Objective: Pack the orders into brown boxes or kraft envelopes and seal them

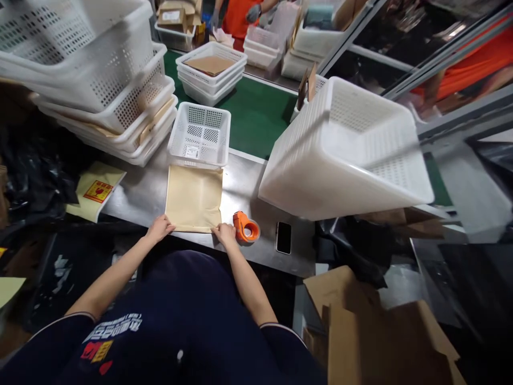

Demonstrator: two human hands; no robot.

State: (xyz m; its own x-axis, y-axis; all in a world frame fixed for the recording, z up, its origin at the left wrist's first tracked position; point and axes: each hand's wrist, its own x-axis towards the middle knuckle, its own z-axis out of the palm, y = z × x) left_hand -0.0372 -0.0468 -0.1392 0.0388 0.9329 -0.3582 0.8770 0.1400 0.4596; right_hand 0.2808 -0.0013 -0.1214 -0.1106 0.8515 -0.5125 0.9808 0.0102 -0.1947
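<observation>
A tan padded envelope [194,198] lies flat on the metal table in front of me. Its near left corner is pinched by my left hand [160,228], and its near right corner by my right hand [225,233]. Just right of my right hand sits an orange tape dispenser [241,227] with a roll of tape in it. A dark-screened phone [284,238] rests farther right. Beyond the envelope's far edge stands a white perforated basket [200,133], with a small white label on its bottom.
Tall white basket stacks stand at the left [120,107] and right [296,160]. Behind runs a green conveyor belt [260,115] carrying baskets. A yellow envelope [94,187] overhangs the left edge. Cardboard boxes [360,331] fill the lower right. A gloved person in orange [236,21] stands opposite.
</observation>
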